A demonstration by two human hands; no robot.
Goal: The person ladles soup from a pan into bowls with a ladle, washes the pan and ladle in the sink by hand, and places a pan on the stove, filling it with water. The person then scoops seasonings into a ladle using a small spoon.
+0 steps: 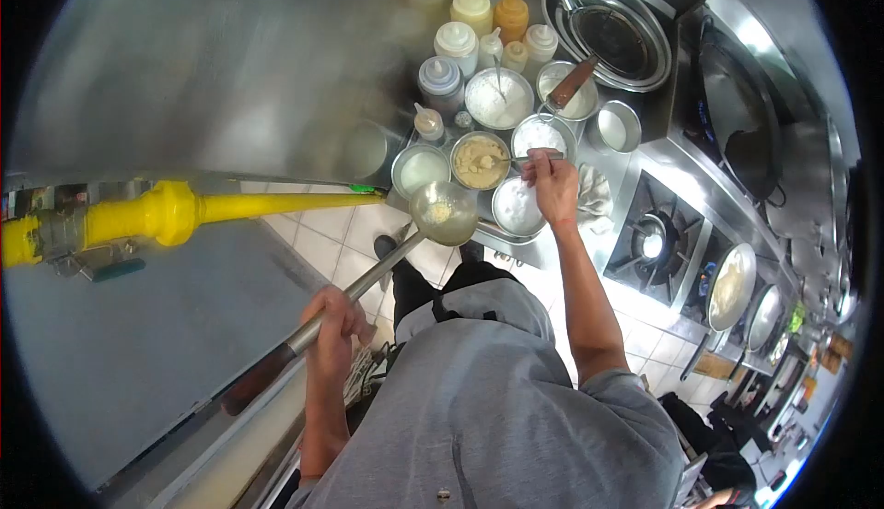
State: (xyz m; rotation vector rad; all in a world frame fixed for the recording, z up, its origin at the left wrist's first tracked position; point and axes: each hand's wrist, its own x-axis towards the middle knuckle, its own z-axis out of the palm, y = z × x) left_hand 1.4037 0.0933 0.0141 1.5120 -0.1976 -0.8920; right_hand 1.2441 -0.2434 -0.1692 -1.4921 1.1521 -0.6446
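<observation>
My left hand (334,317) is closed round the long metal handle of a ladle (456,229), whose bowl is held level near the counter edge. A little pale yellowish stuff lies in the ladle. My right hand (552,188) pinches the handle of a spoon (523,158). The spoon's other end is in a round metal bowl of tan, lumpy seasoning (479,161), just beyond the ladle. Close to my right hand are a bowl of white powder (517,207) and another white-filled bowl (545,136). A bowl with whitish contents (422,170) stands left of the tan one.
Several squeeze bottles (458,44) stand behind the bowls. A strainer (612,39) rests over a large pan at the back. To the right are a gas burner (653,244), a wok (737,108) and pans (732,286). A yellow pipe (170,212) crosses the left side.
</observation>
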